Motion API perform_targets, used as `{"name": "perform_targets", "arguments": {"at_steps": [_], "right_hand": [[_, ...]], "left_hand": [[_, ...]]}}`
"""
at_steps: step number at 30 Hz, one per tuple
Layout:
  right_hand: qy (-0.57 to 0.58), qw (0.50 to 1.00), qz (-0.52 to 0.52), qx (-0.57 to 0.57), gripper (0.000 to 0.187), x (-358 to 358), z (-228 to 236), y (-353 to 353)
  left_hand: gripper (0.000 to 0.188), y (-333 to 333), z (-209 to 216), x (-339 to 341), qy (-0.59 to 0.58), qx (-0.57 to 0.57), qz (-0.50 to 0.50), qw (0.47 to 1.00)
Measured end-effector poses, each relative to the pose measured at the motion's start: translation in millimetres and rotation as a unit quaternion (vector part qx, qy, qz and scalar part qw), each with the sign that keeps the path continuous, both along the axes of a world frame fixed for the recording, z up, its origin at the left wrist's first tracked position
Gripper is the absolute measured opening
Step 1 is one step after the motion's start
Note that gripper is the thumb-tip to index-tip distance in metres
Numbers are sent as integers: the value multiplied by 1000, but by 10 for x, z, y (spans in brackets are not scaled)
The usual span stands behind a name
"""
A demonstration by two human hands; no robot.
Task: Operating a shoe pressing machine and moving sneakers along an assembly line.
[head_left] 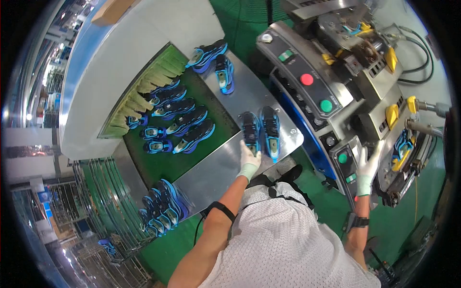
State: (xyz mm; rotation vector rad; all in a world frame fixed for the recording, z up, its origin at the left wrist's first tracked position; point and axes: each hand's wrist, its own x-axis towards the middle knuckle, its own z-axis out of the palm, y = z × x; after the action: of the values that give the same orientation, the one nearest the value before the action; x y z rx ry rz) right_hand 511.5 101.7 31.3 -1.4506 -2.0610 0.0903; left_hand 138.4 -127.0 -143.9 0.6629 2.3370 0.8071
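My left hand [249, 161], in a white glove, has its fingers around the heel end of a black and blue sports shoe [250, 126] on the metal table's near right corner. Close beside that shoe stands a matching one [271, 129], its toe also pointing away from me. Over at the right, my gloved right hand [368, 169] is raised with its fingers spread, in front of the machine [355, 115]. Nothing shows in it. A blue shoe part [402, 145] sits by a yellow clamp piece [400, 161] on the machine, just right of this hand.
Several shoes [182, 120] lie on a green conveyor belt [211, 168] leading out from a fringed opening [144, 91]. Another pair [224, 74] stands at the table's far end, and a row of shoes [163, 209] at its near left. The machine's panel carries a red button [307, 79].
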Motion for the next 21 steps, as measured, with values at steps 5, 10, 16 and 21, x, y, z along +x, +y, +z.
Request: {"name": "perform_targets", "arguments": {"at_steps": [5,10,16,21], "right_hand": [[-303,938,3,-169,102,-483,-813,-626],[-180,964,47,-190,97,-485,-726,-686],[118,809,62,-573,104,-2468,-350,-964],[25,917,1,-398,76,-2945,-1523,-1106]], "left_hand": [[85,-54,591,-783,-169,-73,-261,948],[60,-304,860,-2432,127,-17,-249,960],[72,-714,256,-3146,192,-250,-319,894],[58,-590,180,-3107,208,-184,-330,902]]}}
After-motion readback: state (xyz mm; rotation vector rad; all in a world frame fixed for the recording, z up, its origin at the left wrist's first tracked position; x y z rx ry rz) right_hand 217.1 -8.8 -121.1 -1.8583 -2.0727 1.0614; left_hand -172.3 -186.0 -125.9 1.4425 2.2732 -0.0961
